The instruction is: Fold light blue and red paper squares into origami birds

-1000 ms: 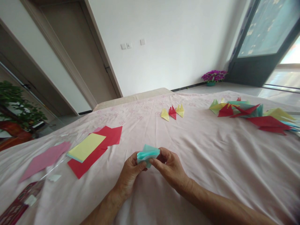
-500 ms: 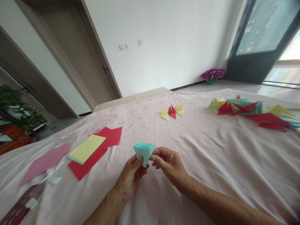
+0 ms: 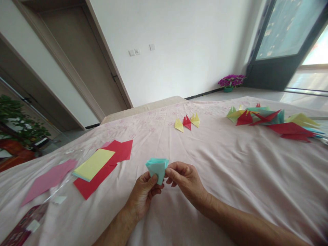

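A folded piece of turquoise paper [image 3: 157, 167], kite-shaped with several layers at its wide top, is held above the cloth with its narrow end down. My left hand [image 3: 146, 189] grips its lower part, thumb pressed on the front face. At its right edge, the thumb and forefinger of my right hand [image 3: 183, 176] pinch the paper's side; the exact contact is partly hidden by the fingertips. Beyond my hands stand three small folded paper pieces: a yellow one [image 3: 178, 125], a red one [image 3: 187, 123] and another yellow one [image 3: 195, 120].
On the left lie red sheets [image 3: 96, 182], a yellow sheet [image 3: 96, 164], a pink sheet [image 3: 48, 179] and a dark red packet [image 3: 24, 225]. Several folded paper figures [image 3: 289, 130] are heaped at the right. A pale pink cloth [image 3: 225, 177] covers the surface, wrinkled in places.
The view has shifted slightly. Both hands keep their hold on the turquoise paper, which looks almost the same, its front face turned a little.
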`<state>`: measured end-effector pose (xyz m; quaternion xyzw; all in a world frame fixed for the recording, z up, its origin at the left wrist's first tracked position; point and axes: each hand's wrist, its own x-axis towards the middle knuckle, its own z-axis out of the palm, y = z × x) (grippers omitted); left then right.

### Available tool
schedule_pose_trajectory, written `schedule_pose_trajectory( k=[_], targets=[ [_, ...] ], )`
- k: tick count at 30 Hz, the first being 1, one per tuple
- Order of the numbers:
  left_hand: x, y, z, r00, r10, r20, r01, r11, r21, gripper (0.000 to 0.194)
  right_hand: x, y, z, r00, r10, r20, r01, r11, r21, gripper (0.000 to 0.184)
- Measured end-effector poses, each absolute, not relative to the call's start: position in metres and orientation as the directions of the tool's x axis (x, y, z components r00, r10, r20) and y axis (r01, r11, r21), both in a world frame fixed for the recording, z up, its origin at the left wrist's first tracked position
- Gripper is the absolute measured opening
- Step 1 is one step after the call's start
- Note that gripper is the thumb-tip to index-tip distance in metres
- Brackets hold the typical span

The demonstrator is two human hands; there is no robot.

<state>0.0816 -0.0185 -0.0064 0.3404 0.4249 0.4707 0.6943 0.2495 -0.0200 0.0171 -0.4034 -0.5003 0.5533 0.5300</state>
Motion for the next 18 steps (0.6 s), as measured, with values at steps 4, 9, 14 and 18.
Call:
schedule_pose_trajectory(
  k=[4,9,14,18],
  targets=[
    [0.082,-0.020,-0.007,0.188,0.948,-0.258,-0.332,0.308,0.891,0.035,0.250,-0.021,0.020,-0.109,0.989,0.097,-0.179,0.076,-0.981,0.036],
    [0.085,-0.024,-0.006,0.126,0.965,-0.229,-0.314,0.258,0.914,0.032,0.249,-0.021,0.014,-0.147,0.984,0.096,-0.182,0.068,-0.981,0.035],
    [0.090,-0.027,-0.007,0.076,0.980,-0.183,-0.260,0.196,0.946,0.031,0.244,-0.021,0.008,-0.165,0.970,0.178,-0.058,0.170,-0.984,0.025],
    [0.091,-0.029,-0.009,0.062,0.991,-0.115,-0.212,0.125,0.969,0.034,0.242,-0.021,0.013,-0.127,0.968,0.218,0.078,0.228,-0.970,0.014]
  ],
)
